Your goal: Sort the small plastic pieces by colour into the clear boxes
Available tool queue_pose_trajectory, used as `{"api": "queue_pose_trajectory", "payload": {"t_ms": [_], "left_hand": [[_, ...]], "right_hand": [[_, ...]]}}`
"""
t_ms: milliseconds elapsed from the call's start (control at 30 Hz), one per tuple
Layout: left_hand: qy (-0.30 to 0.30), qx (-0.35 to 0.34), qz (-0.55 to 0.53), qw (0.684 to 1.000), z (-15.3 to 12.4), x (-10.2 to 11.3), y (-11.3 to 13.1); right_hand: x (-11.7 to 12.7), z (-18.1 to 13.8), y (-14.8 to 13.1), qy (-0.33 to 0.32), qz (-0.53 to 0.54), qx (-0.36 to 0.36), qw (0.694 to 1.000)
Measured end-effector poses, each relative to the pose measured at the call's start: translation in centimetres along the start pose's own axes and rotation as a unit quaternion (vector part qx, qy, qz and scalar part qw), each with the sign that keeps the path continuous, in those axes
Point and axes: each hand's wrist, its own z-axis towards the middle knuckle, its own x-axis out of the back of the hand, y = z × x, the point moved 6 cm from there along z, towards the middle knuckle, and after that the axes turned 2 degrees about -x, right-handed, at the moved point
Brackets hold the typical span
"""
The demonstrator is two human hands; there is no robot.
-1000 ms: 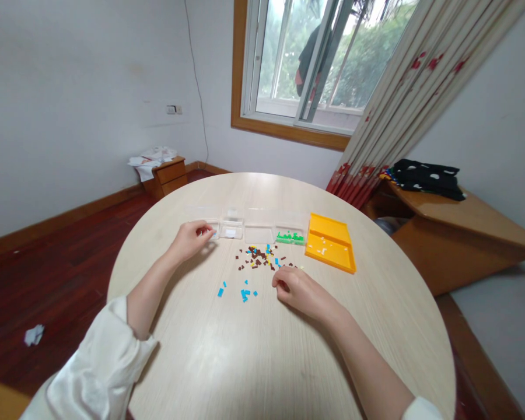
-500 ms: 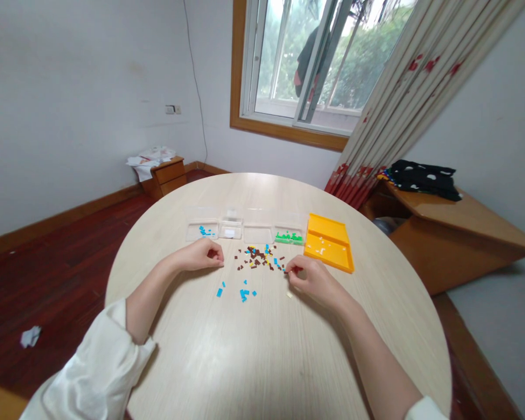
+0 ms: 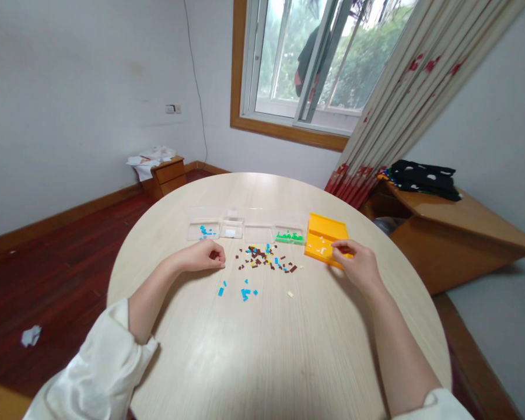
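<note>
My right hand (image 3: 357, 261) is over the yellow box (image 3: 328, 226), thumb and fingertips pinched together. Whatever is between them is too small to make out. White bricks (image 3: 321, 250) lie in that box. My left hand (image 3: 205, 255) rests on the table, fingers curled closed, beside a pile of mostly brown bricks (image 3: 258, 255) mixed with some blue and yellow ones; its inside is hidden. Nearer to me lie several blue bricks (image 3: 245, 293) and one pale yellow brick (image 3: 290, 294).
Clear plastic boxes stand in a row behind the pile: one with blue bricks (image 3: 205, 231), a small one (image 3: 231, 228), another (image 3: 258, 234) and one with green bricks (image 3: 290, 237). The round table (image 3: 280, 361) carries everything. A wooden desk (image 3: 476, 233) stands to the right.
My right hand has moved right, from the edge of the brick pile to the yellow box, uncovering brown and pale bricks there. My left hand stays almost in place.
</note>
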Motion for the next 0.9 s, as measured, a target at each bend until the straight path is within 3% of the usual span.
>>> {"api": "queue_pose_trajectory", "payload": {"t_ms": [133,233,467,900], "left_hand": [[-0.022,-0.007,-0.017,1.0,-0.1,-0.3,0.1],[-0.056,-0.03,-0.033,0.997,-0.2,-0.6,0.2],[-0.144,-0.101,-0.009,0.984,-0.9,-1.2,1.0],[-0.17,-0.148,0.001,0.974,-0.7,-2.5,2.3]], "right_hand": [[1.3,0.4,2.3,0.1,-0.029,-0.009,0.995],[1.5,0.3,3.0,0.133,-0.05,-0.005,0.99],[0.7,0.3,2.9,0.123,-0.083,0.045,0.988],[0.1,0.3,2.8,0.104,-0.096,0.048,0.989]]}}
